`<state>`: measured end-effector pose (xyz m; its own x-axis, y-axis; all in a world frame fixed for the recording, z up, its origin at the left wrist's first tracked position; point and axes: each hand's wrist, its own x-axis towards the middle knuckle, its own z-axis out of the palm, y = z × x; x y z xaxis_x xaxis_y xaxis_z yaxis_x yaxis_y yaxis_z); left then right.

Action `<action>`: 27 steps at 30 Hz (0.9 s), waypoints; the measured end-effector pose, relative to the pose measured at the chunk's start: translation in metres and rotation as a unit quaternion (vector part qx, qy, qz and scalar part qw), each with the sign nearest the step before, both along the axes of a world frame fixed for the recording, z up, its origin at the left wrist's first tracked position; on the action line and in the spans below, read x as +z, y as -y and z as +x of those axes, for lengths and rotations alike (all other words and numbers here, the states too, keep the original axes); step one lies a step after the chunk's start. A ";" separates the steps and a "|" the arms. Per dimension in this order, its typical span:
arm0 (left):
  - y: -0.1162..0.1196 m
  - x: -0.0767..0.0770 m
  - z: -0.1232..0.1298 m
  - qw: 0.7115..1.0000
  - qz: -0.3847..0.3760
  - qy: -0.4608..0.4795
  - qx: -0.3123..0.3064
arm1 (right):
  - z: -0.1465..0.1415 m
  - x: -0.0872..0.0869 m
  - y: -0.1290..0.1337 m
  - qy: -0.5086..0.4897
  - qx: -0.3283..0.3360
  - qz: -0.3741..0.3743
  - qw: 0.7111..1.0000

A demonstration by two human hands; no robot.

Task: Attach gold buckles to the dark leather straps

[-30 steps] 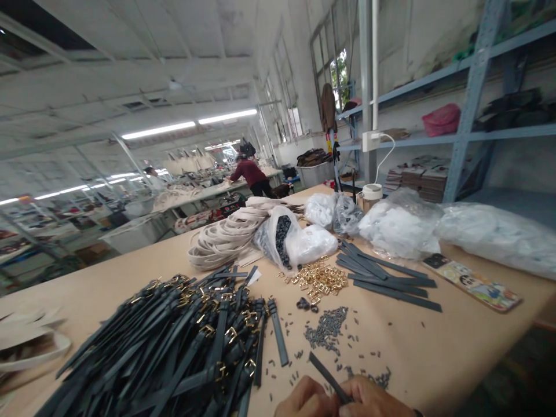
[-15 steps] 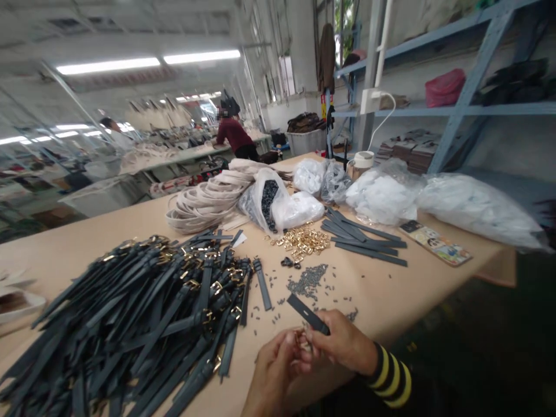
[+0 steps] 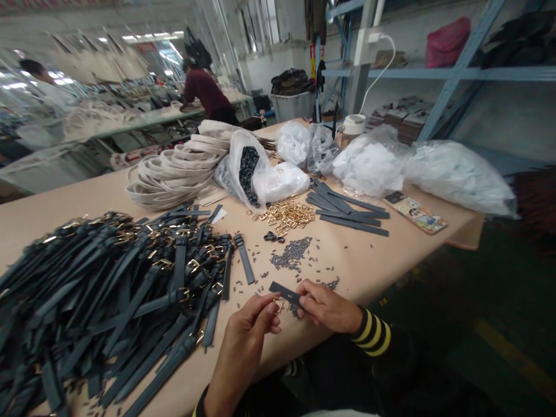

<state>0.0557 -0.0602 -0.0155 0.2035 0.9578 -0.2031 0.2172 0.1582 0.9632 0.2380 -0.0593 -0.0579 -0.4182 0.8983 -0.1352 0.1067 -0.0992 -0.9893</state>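
Observation:
Near the table's front edge, my right hand [image 3: 328, 306] grips a short dark strap [image 3: 282, 291] with a small slot in it. Facing it, my left hand [image 3: 252, 324] pinches a small gold buckle [image 3: 278, 303] between thumb and fingers, close beside the strap's edge. Whether buckle and strap touch I cannot tell. Just beyond my hands lie many small dark loops [image 3: 292, 253], scattered on the table. Behind them is a pile of loose gold buckles [image 3: 289, 213]. More plain dark straps [image 3: 354, 220] lie to the right of that pile.
A large heap of dark buckled straps [image 3: 117, 289] covers the table's left side. Coiled beige strapping [image 3: 174, 174], an open bag of black rings [image 3: 248, 168] and several plastic bags [image 3: 369, 165] stand along the back. A phone [image 3: 416, 212] lies at right. Two people work farther off.
My hands have drawn a little apart, and the buckle now shows in my left fingertips. The strap has turned nearer to level. The whole view has shifted.

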 end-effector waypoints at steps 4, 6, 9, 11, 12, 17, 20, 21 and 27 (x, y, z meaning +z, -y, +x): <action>-0.001 0.003 0.000 1.000 -0.003 -0.014 0.010 | 0.006 -0.004 0.002 -0.115 0.063 -0.045 0.990; -0.002 0.002 -0.002 1.000 0.002 -0.011 0.027 | 0.009 -0.005 0.002 -0.160 0.081 -0.065 0.982; -0.005 -0.001 -0.004 0.998 -0.024 0.041 0.045 | 0.014 -0.008 0.002 -0.197 0.099 -0.086 0.972; -0.005 -0.002 -0.004 0.991 -0.075 0.107 0.040 | 0.016 -0.010 0.001 -0.210 0.113 -0.087 0.967; -0.005 -0.002 -0.003 0.984 -0.107 0.141 0.037 | 0.017 -0.011 0.001 -0.214 0.120 -0.086 0.966; 0.004 -0.004 0.010 0.944 -0.225 0.241 0.017 | 0.010 -0.009 0.002 -0.212 0.130 -0.064 0.967; 0.012 -0.011 0.021 0.943 -0.221 0.250 0.010 | 0.000 -0.003 0.007 -0.157 0.062 -0.044 0.985; 0.014 -0.014 0.024 0.946 -0.209 0.248 0.017 | -0.003 0.000 0.010 -0.128 0.027 -0.037 0.991; 0.017 -0.024 0.032 0.956 -0.154 0.236 0.080 | -0.012 0.014 0.021 0.015 -0.074 0.106 0.991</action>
